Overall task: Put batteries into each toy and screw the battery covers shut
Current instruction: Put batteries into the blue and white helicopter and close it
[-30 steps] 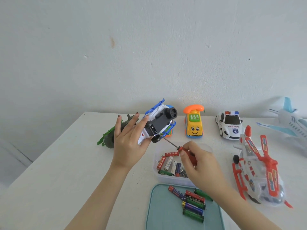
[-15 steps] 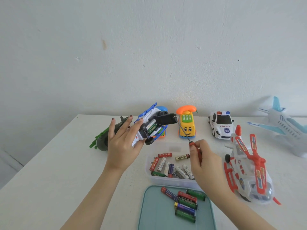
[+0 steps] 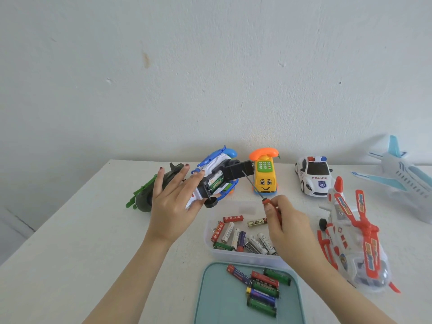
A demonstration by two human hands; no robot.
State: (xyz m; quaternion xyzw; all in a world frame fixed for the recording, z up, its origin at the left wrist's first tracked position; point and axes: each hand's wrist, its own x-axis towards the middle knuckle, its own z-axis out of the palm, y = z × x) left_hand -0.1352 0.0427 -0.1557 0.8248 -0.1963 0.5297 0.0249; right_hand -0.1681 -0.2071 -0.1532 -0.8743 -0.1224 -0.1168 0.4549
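Observation:
My left hand (image 3: 171, 206) holds a white and blue toy vehicle (image 3: 215, 169) tipped up above the table, underside toward me. Its black battery cover (image 3: 238, 170) stands swung open, and green batteries (image 3: 216, 182) show in the compartment. My right hand (image 3: 284, 226) grips the red handle of a small screwdriver (image 3: 251, 187); the thin shaft points up-left, with its tip at the open cover. A clear tub (image 3: 245, 257) of several loose batteries sits under my right hand. More batteries (image 3: 261, 289) lie on a teal tray (image 3: 217, 300) near me.
A green toy (image 3: 142, 197) lies behind my left hand. A yellow phone car (image 3: 265, 176), a police car (image 3: 313, 175) and a light blue plane (image 3: 402, 176) line the back by the wall. A red and white helicopter (image 3: 350, 232) lies right of the tub.
The black battery cover has swung open, baring the batteries inside. My right hand has drawn the screwdriver back to the right and tilted it more upright. My left hand still holds the toy.

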